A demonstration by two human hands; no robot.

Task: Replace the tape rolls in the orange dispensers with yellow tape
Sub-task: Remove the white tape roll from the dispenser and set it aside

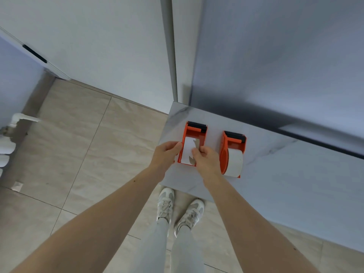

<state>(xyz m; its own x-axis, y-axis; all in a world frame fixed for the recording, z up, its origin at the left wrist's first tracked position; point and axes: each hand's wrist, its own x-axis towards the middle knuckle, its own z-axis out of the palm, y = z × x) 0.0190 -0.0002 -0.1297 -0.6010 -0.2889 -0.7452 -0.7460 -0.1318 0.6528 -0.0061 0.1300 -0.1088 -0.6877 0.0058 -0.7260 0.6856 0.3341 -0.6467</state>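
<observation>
- The left dispenser point(194, 137), orange, is lying near the corner of the marble counter point(285, 170), with a white tape roll point(188, 149) seated in it.
- Its left wall is steadied by the left hand point(167, 152), fingers curled against the side.
- The torn loose end of tape point(195, 147) is pinched by the right hand point(206, 157).
- The step is judged to be freeing the old roll; the body is best held firmly while the roll is lifted out squarely, well clear of the serrated blade point(197, 124).
- The right dispenser point(233, 152), just beside it, carries a white roll too.
- No yellow tape is seen.
</observation>
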